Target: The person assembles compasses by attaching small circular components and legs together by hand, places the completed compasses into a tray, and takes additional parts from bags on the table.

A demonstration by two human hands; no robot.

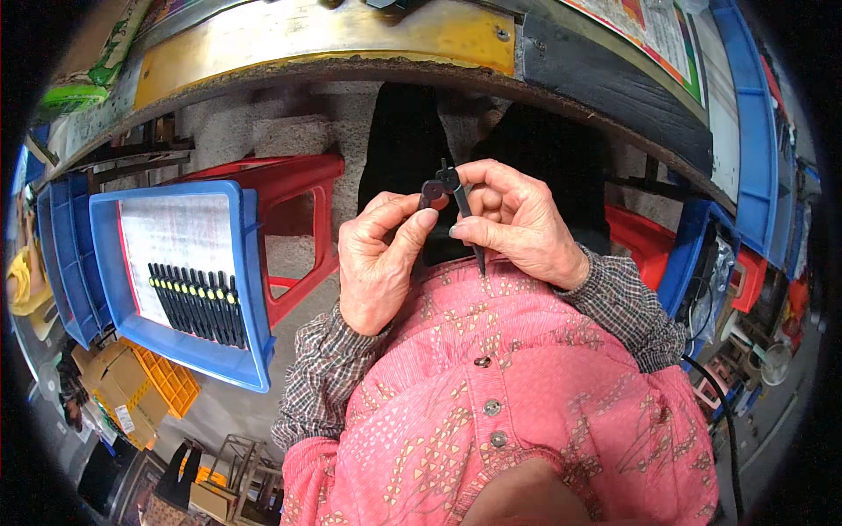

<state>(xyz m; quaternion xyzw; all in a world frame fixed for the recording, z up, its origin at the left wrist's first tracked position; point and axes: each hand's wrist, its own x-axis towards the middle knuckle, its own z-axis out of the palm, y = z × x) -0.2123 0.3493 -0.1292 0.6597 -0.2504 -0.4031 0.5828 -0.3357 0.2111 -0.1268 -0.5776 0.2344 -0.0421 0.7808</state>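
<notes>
In front of my lap, my left hand (383,256) pinches a small black plastic piece with a rounded head (433,191) between thumb and forefinger. A slim black piece with a pointed lower end (465,209) is gripped by the thumb and fingers of my right hand (517,219). The tops of the two pieces meet between my hands; whether they are joined I cannot tell. To my left, a blue plastic tray (251,263) holds a row of several slim black pieces with yellow-green dots (197,302) on a pale sheet.
A workbench with a yellow metal edge strip (333,44) runs across in front of me. A red plastic stool (303,184) stands beside the tray. Blue bins (759,131) line the right side. An orange crate (167,377) and a cardboard box (123,390) lie at lower left.
</notes>
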